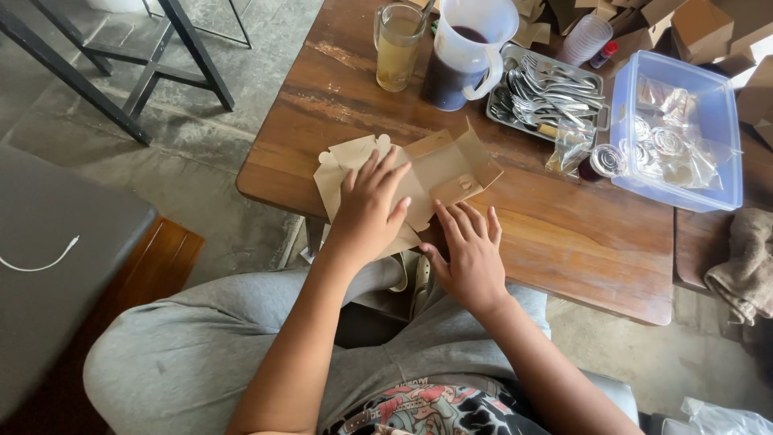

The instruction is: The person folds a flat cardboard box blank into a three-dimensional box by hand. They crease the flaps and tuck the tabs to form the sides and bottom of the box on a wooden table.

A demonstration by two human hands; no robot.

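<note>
Left hand (368, 211) lies open, pressing our flat brown cardboard box blank (419, 179) at frame centre on the tabletop (564, 234). Right hand (469, 256) rests open against its lower edge. We judge firm pressure along the creases best.

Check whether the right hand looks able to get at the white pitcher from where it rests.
Probably yes: the right hand lies flat by the cardboard box, and the white pitcher stands beyond it; only the low box flaps lie between.
</note>
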